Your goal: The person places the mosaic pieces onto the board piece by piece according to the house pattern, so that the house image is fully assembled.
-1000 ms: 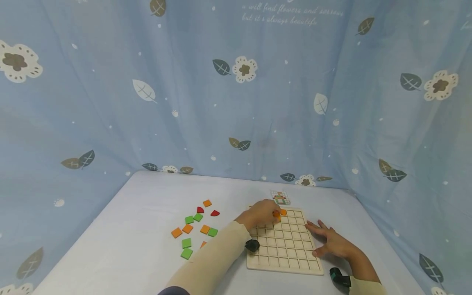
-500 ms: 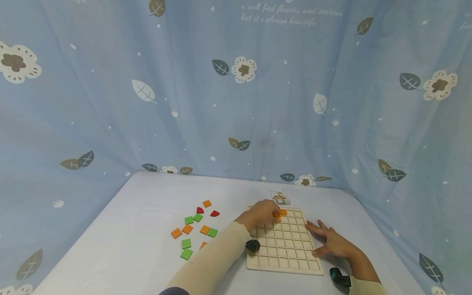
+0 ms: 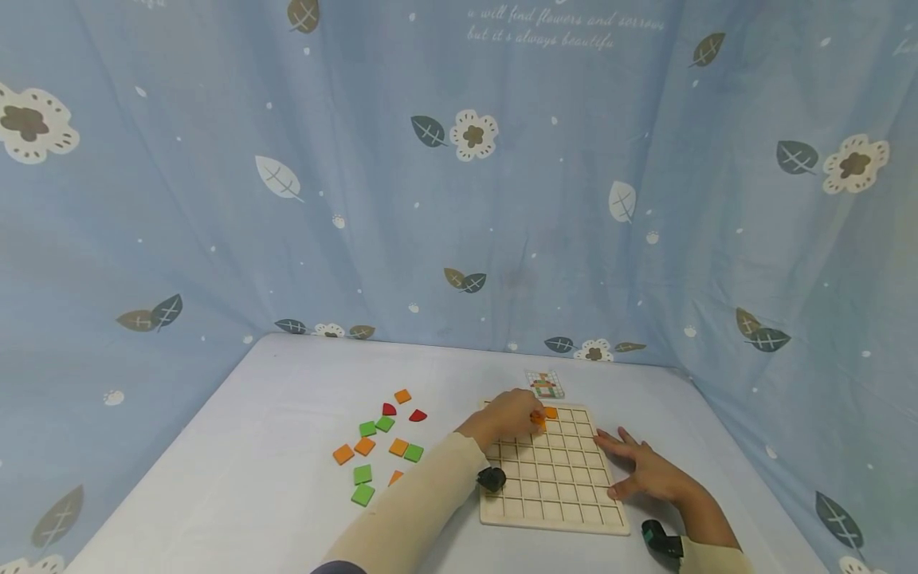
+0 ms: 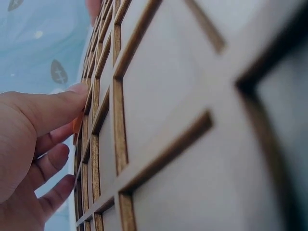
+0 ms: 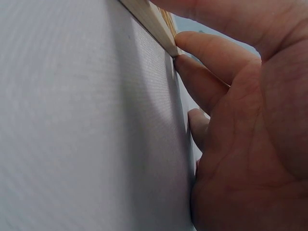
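Observation:
A pale wooden grid board lies on the white table. At its far side my left hand pinches an orange square tile between thumb and fingers, low over the cells. Just right of it, another orange tile sits in a cell of the far row. In the left wrist view only a sliver of orange tile shows beyond the thumb. My right hand rests at the board's right edge, fingers spread. The right wrist view shows its fingertips touching the board's side.
Loose orange tiles, green tiles and two red quarter-round pieces lie left of the board, some near the left sleeve. A patterned card lies behind the board. A blue curtain surrounds the table.

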`<state>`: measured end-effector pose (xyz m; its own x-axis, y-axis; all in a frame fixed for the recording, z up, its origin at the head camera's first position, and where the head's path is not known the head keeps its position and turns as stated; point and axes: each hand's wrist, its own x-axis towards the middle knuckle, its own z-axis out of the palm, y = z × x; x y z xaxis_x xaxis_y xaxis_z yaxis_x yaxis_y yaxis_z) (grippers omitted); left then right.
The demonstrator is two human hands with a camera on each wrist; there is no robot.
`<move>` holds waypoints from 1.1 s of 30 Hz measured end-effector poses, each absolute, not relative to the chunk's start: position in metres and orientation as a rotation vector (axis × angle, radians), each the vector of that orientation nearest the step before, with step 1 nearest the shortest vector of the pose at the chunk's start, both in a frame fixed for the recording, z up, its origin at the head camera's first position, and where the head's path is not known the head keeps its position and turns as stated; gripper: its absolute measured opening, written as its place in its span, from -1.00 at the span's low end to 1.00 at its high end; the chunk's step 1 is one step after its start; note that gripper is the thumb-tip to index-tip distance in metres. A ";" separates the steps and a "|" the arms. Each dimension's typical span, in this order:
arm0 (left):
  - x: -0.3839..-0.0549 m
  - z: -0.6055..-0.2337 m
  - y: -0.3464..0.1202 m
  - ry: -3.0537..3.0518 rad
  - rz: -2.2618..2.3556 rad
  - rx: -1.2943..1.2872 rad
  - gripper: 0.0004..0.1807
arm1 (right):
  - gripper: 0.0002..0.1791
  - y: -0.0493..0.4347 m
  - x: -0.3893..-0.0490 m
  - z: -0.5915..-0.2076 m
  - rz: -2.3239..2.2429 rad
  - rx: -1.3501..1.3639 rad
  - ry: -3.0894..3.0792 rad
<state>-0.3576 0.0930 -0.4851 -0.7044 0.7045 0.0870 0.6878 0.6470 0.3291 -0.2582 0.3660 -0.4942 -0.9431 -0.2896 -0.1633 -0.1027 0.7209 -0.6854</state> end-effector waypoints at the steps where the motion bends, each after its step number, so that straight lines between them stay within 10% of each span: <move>1: -0.357 -0.485 0.093 2.807 0.530 1.189 -0.72 | 0.14 0.366 -0.258 -0.494 -1.040 -0.309 2.668; 33: -0.352 -0.479 0.081 2.771 0.645 1.121 -0.73 | 0.12 0.369 -0.260 -0.500 -1.020 -0.305 2.673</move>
